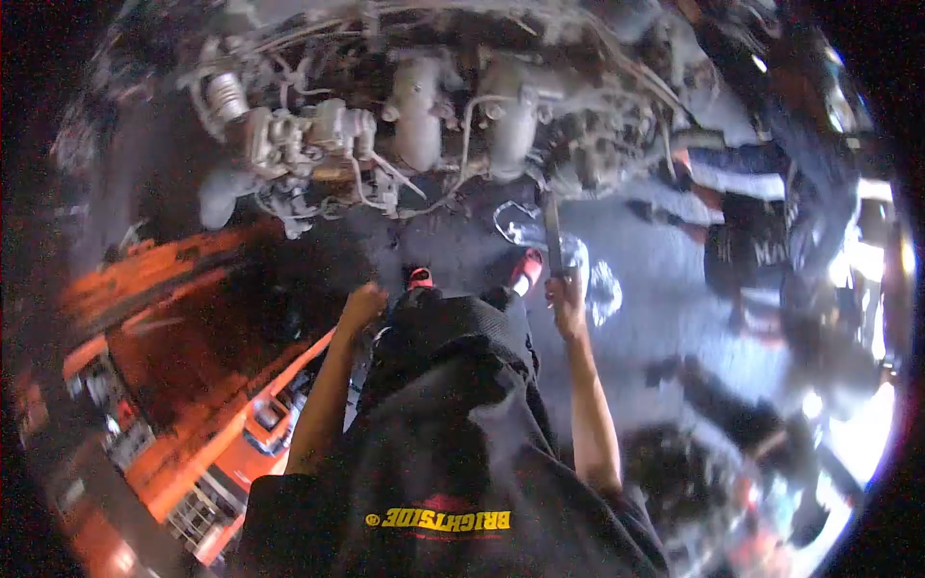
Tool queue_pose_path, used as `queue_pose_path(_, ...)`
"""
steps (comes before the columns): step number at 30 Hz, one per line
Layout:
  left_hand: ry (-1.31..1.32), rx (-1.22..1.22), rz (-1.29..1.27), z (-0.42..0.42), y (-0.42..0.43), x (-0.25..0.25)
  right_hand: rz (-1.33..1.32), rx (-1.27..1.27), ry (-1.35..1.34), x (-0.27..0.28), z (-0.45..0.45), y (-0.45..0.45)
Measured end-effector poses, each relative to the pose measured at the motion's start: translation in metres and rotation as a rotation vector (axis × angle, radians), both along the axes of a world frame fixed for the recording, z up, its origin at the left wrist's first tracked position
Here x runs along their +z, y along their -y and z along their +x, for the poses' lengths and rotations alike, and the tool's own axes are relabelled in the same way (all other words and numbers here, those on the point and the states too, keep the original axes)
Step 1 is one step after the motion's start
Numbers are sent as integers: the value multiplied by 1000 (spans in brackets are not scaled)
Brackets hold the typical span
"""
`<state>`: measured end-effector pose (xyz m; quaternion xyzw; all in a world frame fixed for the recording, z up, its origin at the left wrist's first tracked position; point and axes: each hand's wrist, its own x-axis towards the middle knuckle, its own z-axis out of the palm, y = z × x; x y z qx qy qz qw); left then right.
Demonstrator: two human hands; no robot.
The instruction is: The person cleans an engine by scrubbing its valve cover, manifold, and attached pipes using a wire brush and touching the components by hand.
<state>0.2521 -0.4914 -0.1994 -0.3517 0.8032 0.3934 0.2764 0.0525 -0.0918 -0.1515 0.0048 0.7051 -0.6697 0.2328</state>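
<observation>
My right hand [568,301] is wrapped round the lower end of a long flat metal bar [552,231], which points up toward a large engine [414,116]. On the other side of my body, my left hand [364,306] is curled closed beside my dark trousers; whatever it may hold is hidden. The engine, with grey pipes and hoses, stretches across the top of the view. Both hands are apart from it.
An orange cabinet with open drawers [202,356] stands at the left. Co-workers [752,226] are at the right, one reaching toward the engine. Clear plastic [605,292] lies on the floor [636,337]. Blurred machine parts [674,482] are at lower right.
</observation>
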Motion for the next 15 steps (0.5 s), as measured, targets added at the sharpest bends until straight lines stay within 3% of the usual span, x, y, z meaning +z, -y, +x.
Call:
queue_pose_path(3,196,-310,141,38,31,-9,300,-182,75,-54,86,4)
queue_pose_path(5,173,-400,112,51,44,-4,394,-296,129,-54,139,21)
queue_pose_path(7,215,-472,127,56,60,5,718,-188,171,-45,185,39)
queue_pose_path(8,264,-396,241,64,72,-1,838,-107,245,-51,206,46)
queue_pose_path(9,272,-429,241,69,84,-6,853,-81,331,-57,220,49)
queue_pose_path(10,319,-279,424,66,93,4,845,-58,384,-52,224,51)
queue_pose_path(12,448,-176,491,39,90,40,819,47,502,-48,218,49)
queue_pose_path(13,461,-215,484,32,88,54,892,22,444,-58,224,52)
queue_pose_path(15,193,-276,455,24,80,76,816,-14,399,-76,242,46)
